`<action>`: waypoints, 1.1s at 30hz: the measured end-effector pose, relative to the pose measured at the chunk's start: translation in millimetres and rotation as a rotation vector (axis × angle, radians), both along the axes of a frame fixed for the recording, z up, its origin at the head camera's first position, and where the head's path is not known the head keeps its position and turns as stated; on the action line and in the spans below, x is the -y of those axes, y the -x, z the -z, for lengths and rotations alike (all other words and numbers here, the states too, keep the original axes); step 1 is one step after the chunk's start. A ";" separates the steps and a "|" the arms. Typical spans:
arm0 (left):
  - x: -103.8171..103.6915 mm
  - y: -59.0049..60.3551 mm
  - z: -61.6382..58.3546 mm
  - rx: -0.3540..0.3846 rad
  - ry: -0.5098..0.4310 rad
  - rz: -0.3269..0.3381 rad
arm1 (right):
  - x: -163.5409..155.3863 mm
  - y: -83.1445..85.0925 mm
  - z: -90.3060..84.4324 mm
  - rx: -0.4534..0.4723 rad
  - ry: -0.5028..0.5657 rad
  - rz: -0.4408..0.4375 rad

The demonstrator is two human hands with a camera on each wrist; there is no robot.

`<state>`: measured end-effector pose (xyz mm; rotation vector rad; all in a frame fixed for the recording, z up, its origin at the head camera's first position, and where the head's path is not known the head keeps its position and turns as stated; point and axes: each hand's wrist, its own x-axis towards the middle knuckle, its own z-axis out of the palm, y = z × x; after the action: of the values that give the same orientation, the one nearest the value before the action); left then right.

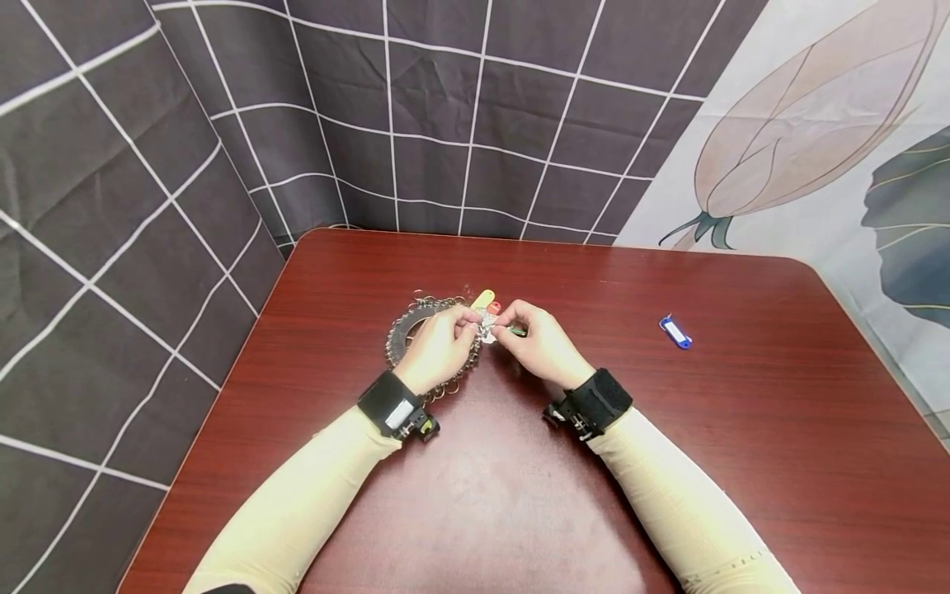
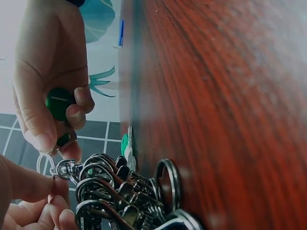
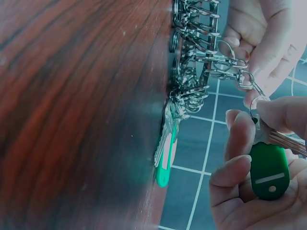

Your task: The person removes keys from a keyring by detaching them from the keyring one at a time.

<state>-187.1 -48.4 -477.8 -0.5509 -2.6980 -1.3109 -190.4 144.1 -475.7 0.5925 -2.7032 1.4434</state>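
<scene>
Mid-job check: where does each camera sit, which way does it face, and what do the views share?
Head: above, facing down at the table; both sleeved forearms, left hand and right hand show.
Left wrist: low by the tabletop, facing the right hand gripping a green tag; left fingertips show.
Right wrist: low, facing the clip ring; both hands show.
Shared: green tag, clips.

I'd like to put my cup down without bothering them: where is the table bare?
Bare wood lies between the right hand and the blue key tag, and along the near edge between the sleeves. It is crowded around the key ring organizer under the left hand.
</scene>
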 end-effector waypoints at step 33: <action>-0.3 -1.5 -1.6 -0.029 -0.005 -0.016 | -0.3 -2.9 -2.6 0.027 0.004 -0.059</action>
<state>-185.5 -48.1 -476.3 -0.5420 -2.6697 -1.2956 -187.5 144.4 -473.1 0.6625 -2.7249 1.4810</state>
